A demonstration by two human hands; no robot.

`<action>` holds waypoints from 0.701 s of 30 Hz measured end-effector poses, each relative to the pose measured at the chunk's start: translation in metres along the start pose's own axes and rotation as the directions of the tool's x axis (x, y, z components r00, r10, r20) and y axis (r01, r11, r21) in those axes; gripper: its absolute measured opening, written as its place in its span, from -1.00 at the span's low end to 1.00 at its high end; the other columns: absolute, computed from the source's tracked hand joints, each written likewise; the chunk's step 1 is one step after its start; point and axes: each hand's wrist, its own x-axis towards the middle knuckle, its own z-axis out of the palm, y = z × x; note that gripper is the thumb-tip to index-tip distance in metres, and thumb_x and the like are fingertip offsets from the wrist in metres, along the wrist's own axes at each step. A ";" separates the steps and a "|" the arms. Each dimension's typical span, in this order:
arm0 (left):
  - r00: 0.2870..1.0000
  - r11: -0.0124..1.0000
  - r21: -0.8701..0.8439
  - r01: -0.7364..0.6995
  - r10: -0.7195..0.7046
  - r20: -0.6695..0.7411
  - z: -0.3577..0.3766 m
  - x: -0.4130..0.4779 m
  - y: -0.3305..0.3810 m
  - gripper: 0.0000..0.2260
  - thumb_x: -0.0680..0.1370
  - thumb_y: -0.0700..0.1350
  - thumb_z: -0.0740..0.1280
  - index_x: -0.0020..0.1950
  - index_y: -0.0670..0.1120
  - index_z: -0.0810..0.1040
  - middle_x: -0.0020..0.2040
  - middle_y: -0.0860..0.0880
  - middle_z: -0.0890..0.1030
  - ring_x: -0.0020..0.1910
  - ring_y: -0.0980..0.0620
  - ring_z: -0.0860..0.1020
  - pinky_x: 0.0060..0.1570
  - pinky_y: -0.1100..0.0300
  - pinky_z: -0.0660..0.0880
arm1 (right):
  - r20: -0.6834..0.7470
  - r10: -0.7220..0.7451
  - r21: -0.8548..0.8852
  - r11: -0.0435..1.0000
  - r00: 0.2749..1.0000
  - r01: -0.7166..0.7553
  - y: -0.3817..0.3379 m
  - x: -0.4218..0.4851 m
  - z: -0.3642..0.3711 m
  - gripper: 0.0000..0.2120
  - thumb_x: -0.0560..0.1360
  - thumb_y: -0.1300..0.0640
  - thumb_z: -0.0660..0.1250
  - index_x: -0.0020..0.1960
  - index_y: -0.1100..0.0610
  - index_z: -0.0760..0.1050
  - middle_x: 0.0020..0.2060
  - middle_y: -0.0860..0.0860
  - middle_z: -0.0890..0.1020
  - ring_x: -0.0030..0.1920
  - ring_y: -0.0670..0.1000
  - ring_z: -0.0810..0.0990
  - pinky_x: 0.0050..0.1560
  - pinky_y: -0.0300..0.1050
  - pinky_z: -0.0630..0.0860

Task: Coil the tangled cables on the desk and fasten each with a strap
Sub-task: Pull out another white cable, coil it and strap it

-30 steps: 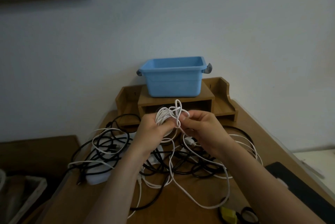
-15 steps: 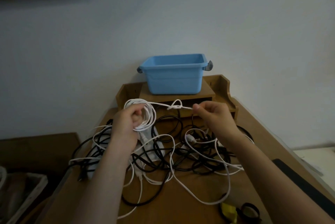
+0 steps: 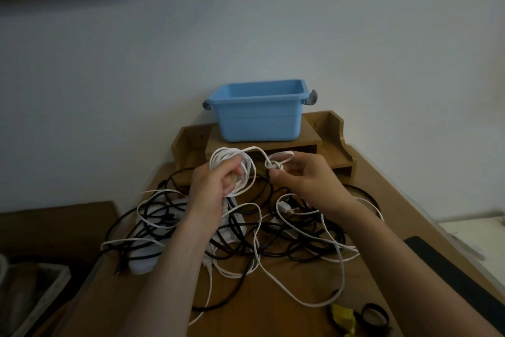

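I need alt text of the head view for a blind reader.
The left hand holds a coil of thin white cable while the right hand pinches a knot in it, above tangled black and white cables on a wooden desk.

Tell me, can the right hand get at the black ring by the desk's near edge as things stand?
Probably yes: the black ring lies uncovered near the right forearm. But the right hand pinches the knotted white cable, so it must let go first.
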 end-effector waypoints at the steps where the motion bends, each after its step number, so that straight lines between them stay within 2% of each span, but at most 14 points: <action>1: 1.000 0.999 0.037 -0.003 0.002 0.014 0.001 -0.002 0.000 -0.74 0.58 -0.15 0.38 -0.30 -0.16 0.57 -0.51 0.00 0.25 -0.49 0.08 0.20 -0.36 0.24 0.26 | 0.006 -0.002 0.024 1.000 1.000 0.001 0.001 -0.001 0.001 -0.77 0.58 0.17 0.41 0.24 0.10 0.61 -0.07 0.03 0.75 0.01 -0.01 0.72 0.13 -0.09 0.63; 4: 1.000 0.989 0.151 0.003 -0.007 0.029 0.007 -0.007 -0.001 -0.80 0.56 -0.14 0.44 -0.27 -0.12 0.62 -0.52 0.08 0.37 -0.51 0.18 0.35 -0.37 0.32 0.37 | 0.019 -0.003 0.098 0.995 1.000 0.001 0.000 -0.004 0.002 -0.72 0.60 0.23 0.37 0.30 0.12 0.57 -0.06 0.05 0.76 0.07 0.18 0.70 0.17 0.17 0.61; 5: 1.000 0.986 0.167 -0.002 -0.003 0.028 0.009 -0.008 -0.002 -0.83 0.54 -0.14 0.47 -0.25 -0.11 0.63 -0.52 0.11 0.43 -0.51 0.21 0.39 -0.37 0.33 0.39 | 0.024 -0.012 0.127 0.992 1.000 0.009 -0.001 -0.004 0.002 -0.72 0.60 0.25 0.36 0.31 0.13 0.57 -0.05 0.06 0.76 0.06 0.17 0.71 0.13 0.17 0.63; 6: 0.999 0.985 0.173 -0.008 0.002 0.033 0.011 -0.009 -0.003 -0.87 0.52 -0.14 0.49 -0.21 -0.12 0.66 -0.49 0.12 0.49 -0.48 0.22 0.44 -0.36 0.31 0.41 | 0.034 -0.026 0.144 0.989 0.999 0.020 -0.002 -0.005 0.003 -0.71 0.60 0.27 0.35 0.31 0.16 0.56 -0.05 0.07 0.76 0.02 0.09 0.73 0.03 0.06 0.66; 8: 0.999 0.986 0.167 -0.018 0.012 0.036 0.013 -0.010 -0.005 -0.91 0.51 -0.11 0.52 -0.12 -0.13 0.72 -0.35 0.04 0.65 -0.32 0.12 0.62 -0.19 0.18 0.56 | 0.063 -0.057 0.122 0.991 0.996 0.049 -0.004 -0.005 0.006 -0.73 0.61 0.29 0.34 0.30 0.19 0.57 -0.05 0.07 0.75 -0.10 -0.02 0.72 -0.10 -0.21 0.60; 10: 1.000 0.984 0.175 -0.029 0.027 0.010 0.014 -0.009 -0.006 -0.94 0.49 -0.12 0.53 -0.09 -0.10 0.74 -0.17 -0.10 0.73 -0.10 -0.10 0.71 0.06 -0.08 0.64 | 0.081 -0.075 0.082 0.994 0.994 0.068 -0.003 -0.004 0.009 -0.76 0.61 0.29 0.35 0.26 0.19 0.58 -0.07 0.05 0.75 -0.10 -0.04 0.71 -0.10 -0.25 0.56; 12: 0.999 0.979 0.201 -0.030 0.032 -0.009 0.014 -0.010 -0.005 -0.96 0.48 -0.14 0.54 -0.10 -0.09 0.75 -0.13 -0.14 0.74 -0.04 -0.16 0.70 0.13 -0.16 0.62 | 0.080 -0.082 0.068 0.995 0.993 0.077 -0.002 -0.004 0.010 -0.79 0.59 0.30 0.36 0.22 0.20 0.59 -0.08 0.04 0.74 -0.07 -0.08 0.71 -0.06 -0.27 0.56; 17: 0.999 0.968 0.250 -0.036 0.039 -0.006 0.011 -0.009 -0.001 -0.97 0.46 -0.17 0.53 -0.14 -0.12 0.74 -0.16 -0.17 0.72 -0.07 -0.17 0.70 0.05 -0.09 0.62 | -0.001 -0.067 0.018 0.998 0.998 0.067 0.004 -0.002 0.010 -0.83 0.57 0.28 0.39 0.16 0.17 0.61 -0.13 0.00 0.76 -0.05 -0.07 0.73 0.01 -0.19 0.58; 19: 0.999 0.969 0.244 -0.021 0.032 -0.040 0.012 -0.008 -0.002 -0.94 0.45 -0.18 0.52 -0.16 -0.17 0.72 -0.25 -0.14 0.70 -0.22 -0.12 0.66 -0.08 -0.02 0.58 | -0.021 -0.076 -0.011 0.997 0.997 0.076 0.004 -0.001 0.012 -0.85 0.58 0.24 0.40 0.15 0.16 0.61 -0.15 -0.01 0.76 -0.07 -0.08 0.72 0.02 -0.14 0.61; 21: 0.996 0.986 0.159 0.043 -0.030 -0.079 0.012 -0.006 -0.006 -0.90 0.44 -0.20 0.49 -0.23 -0.21 0.65 -0.45 -0.02 0.54 -0.41 0.05 0.51 -0.16 0.06 0.49 | -0.037 -0.076 0.010 0.997 0.996 0.076 0.003 -0.002 0.015 -0.88 0.58 0.24 0.40 0.11 0.18 0.61 -0.18 0.01 0.75 -0.16 -0.13 0.70 -0.08 -0.23 0.59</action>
